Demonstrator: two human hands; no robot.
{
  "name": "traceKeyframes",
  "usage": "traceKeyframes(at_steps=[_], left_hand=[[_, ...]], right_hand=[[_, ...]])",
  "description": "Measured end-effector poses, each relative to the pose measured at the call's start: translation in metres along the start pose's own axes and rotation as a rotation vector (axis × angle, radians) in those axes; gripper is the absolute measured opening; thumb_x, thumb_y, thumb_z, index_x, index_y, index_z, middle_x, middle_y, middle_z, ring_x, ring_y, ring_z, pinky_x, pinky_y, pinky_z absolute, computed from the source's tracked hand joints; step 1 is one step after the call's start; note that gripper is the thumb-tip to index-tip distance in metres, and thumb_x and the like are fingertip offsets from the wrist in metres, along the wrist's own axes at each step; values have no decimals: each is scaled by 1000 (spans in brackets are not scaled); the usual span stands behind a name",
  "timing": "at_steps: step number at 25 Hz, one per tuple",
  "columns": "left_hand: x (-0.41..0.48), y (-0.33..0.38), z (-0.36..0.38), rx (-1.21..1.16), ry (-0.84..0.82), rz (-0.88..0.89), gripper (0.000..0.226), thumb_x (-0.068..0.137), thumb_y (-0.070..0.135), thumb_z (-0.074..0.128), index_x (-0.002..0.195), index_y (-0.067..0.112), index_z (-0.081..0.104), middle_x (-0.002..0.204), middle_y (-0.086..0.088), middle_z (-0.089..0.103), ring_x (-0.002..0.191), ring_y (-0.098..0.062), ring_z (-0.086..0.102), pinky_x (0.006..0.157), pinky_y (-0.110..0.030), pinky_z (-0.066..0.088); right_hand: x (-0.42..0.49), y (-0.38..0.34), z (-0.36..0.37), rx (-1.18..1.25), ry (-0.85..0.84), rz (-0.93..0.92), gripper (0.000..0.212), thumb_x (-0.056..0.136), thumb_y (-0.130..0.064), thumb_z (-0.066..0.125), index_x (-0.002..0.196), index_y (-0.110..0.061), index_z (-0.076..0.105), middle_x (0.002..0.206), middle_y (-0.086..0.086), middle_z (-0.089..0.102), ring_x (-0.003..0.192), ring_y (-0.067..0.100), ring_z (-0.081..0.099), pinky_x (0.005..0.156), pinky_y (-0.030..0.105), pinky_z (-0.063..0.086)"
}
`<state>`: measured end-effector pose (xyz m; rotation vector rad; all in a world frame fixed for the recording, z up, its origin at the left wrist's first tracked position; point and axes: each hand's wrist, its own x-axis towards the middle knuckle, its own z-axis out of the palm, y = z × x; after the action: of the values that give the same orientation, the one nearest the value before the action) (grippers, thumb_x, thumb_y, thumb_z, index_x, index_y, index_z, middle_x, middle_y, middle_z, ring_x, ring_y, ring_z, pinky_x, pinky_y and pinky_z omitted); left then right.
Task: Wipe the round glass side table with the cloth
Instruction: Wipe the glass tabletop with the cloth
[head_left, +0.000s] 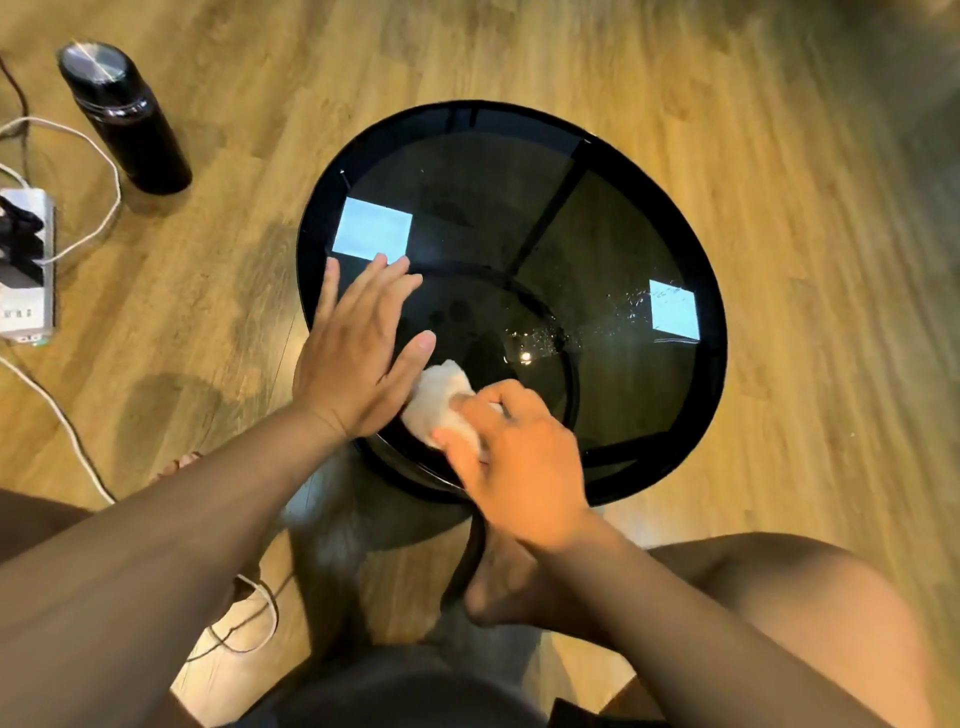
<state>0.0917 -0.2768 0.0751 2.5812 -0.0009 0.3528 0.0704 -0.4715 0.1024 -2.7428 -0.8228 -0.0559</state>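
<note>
My right hand (519, 457) gripped the cloth (441, 397) at table's (711, 291) six; left hand (358, 343) lay flat, empty; droplets (545, 338) toward three remained unwiped.

Glossy dark smoked-glass tabletop (597, 249) speckled with droplets; soft white cloth (441, 395); matt wood-grain floor (805, 156); black bottle (130, 119) with brushed-metal cap.

Views on my feed: one, head-worn and wide-angle. I look from above, tilted steeply down and forward. Nearness: close; both forearms enter from the bottom edge, the left hand (358, 348) and right hand (519, 457) sit mid-frame. Centre of view: the round glass table (597, 234), seen almost from straight overhead. Margins: wood floor (805, 156) bowed by the lens; bottle (124, 117) and power strip (26, 270) at the left edge. Shared coverage: no second view.
</note>
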Motion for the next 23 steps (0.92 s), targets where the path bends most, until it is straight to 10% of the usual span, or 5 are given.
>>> traceKeyframes(at_steps=[7, 17, 23], left_hand=[[-1, -3, 3, -19, 9, 3, 57, 97, 45, 33, 140, 10, 47, 153, -10, 46, 148, -28, 34, 125, -52, 3], [-1, -1, 0, -65, 9, 3, 61, 96, 45, 32, 142, 7, 46, 154, -13, 44, 149, -30, 30, 125, -48, 2], [-1, -3, 4, -40, 7, -5, 56, 97, 46, 33, 140, 12, 46, 154, -9, 45, 149, -27, 31, 126, -44, -1]], right_hand=[[9, 177, -61, -106, 86, 781, 41, 101, -38, 46, 126, -7, 55, 122, 30, 55, 107, 48, 57, 91, 46, 45], [17, -28, 8, 113, 26, 37, 32, 89, -48, 54, 107, -25, 67, 101, 3, 63, 87, 26, 64, 62, 36, 56], [10, 175, -51, -176, 45, 636, 43, 97, -44, 51, 127, -15, 56, 125, 21, 58, 110, 42, 59, 91, 45, 49]])
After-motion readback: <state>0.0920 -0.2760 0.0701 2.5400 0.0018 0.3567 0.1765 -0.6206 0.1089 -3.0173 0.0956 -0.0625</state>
